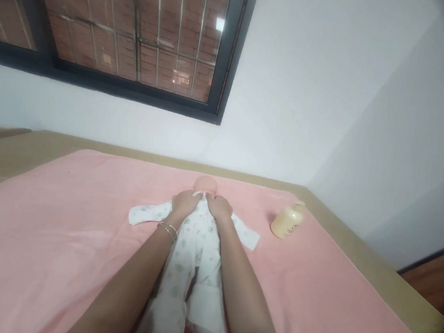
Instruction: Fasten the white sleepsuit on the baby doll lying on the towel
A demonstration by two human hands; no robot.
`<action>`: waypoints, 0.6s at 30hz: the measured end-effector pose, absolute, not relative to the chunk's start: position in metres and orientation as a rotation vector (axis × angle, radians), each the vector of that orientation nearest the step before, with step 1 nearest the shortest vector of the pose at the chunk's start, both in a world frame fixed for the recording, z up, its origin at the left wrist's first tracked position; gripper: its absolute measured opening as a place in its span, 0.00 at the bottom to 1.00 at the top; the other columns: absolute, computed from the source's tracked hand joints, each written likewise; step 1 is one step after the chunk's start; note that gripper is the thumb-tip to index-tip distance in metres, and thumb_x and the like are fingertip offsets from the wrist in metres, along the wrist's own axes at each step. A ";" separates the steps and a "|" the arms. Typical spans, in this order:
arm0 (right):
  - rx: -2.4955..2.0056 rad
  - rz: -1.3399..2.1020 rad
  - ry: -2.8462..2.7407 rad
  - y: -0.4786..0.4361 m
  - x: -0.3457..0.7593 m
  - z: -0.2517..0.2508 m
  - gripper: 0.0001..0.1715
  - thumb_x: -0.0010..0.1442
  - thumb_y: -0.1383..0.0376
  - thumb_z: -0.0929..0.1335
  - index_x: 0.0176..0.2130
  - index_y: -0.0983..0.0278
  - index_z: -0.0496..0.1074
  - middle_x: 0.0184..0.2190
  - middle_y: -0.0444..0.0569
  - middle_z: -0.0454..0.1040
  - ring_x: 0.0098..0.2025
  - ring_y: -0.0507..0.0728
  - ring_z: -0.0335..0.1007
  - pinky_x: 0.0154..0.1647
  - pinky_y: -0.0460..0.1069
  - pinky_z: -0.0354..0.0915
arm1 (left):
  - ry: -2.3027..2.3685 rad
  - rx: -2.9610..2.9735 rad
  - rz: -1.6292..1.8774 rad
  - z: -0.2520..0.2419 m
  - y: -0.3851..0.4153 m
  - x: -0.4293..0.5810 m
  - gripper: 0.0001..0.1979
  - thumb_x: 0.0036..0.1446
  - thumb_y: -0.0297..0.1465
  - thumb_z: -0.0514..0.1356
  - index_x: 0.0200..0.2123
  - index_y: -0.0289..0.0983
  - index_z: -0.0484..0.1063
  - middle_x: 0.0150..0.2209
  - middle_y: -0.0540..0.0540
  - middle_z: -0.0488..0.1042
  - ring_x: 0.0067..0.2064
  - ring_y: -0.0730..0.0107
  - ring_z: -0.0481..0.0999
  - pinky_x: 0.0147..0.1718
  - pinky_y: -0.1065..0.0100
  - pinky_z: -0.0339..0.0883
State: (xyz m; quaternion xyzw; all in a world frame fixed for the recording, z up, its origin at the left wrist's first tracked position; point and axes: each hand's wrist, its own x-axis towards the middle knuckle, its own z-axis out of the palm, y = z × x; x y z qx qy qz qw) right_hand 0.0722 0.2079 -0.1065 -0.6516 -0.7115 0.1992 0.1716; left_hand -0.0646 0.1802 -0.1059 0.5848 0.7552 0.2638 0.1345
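Observation:
A baby doll (206, 185) lies on its back on a pink towel (62, 235), dressed in a white printed romper (192, 268). Both of my hands rest at the doll's neck. My left hand (184, 202), with thin bangles at the wrist, has its fingers curled and pinched on the left side of the romper's collar. My right hand (219, 207) is closed the same way on the right side of the collar. The doll's sleeves spread out to both sides and its legs point toward me.
A pale yellow bottle (288, 221) lies on its side on the towel to the right of the doll. The towel covers a tan table (359, 248) set against a white wall, under a dark-framed window (140, 38).

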 end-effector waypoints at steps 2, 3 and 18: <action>-1.849 0.568 -2.018 0.208 0.072 -0.106 0.38 0.59 0.43 0.50 0.45 0.65 0.71 0.46 0.57 0.71 0.49 0.65 0.65 0.49 0.57 0.57 | 2.184 1.695 0.768 -0.105 0.179 -0.064 0.24 0.54 0.49 0.46 0.38 0.39 0.73 0.43 0.41 0.76 0.46 0.55 0.72 0.42 0.63 0.58; -1.848 0.567 -2.017 0.208 0.072 -0.106 0.38 0.59 0.43 0.50 0.45 0.65 0.71 0.46 0.57 0.71 0.49 0.65 0.65 0.49 0.57 0.57 | 2.180 1.695 0.768 -0.105 0.179 -0.064 0.24 0.54 0.49 0.46 0.38 0.39 0.73 0.42 0.41 0.76 0.46 0.55 0.73 0.42 0.63 0.58; -1.849 0.555 -2.009 0.210 0.072 -0.109 0.38 0.59 0.43 0.50 0.45 0.65 0.71 0.45 0.58 0.72 0.49 0.65 0.66 0.49 0.58 0.58 | 2.174 1.689 0.786 -0.108 0.181 -0.065 0.25 0.54 0.50 0.46 0.38 0.39 0.73 0.41 0.42 0.76 0.45 0.55 0.73 0.41 0.63 0.58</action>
